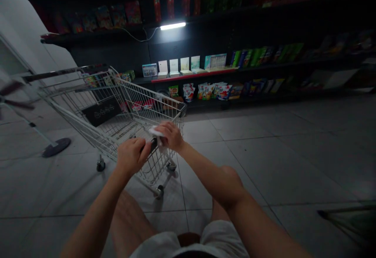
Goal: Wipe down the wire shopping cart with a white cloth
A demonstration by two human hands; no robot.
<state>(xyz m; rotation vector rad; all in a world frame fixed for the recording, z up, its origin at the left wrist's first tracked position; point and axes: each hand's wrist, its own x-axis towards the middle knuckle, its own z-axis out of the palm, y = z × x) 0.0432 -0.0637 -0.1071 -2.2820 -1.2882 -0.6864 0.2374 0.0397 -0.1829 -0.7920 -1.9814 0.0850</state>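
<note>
A metal wire shopping cart (147, 96) stands in front of me with its narrow end towards my knees. At that end's top rim, my left hand (131, 154) is closed around the dark edge piece (154, 144). Just to its right, my right hand (169, 135) holds a crumpled white cloth (157, 132) against the same rim. The cloth hangs down a little over the wires, and part of it is hidden under the fingers. Inside the basket, a black panel (101, 112) is fixed near the cart's far end.
Dark shelves (194, 34) with bottles, boxes and snack bags run behind the cart, lit by a tube lamp (172, 26). On the left a fan stand (56, 147) rests on the tiled floor (223, 156). A dark folding frame (346, 211) juts in at lower right.
</note>
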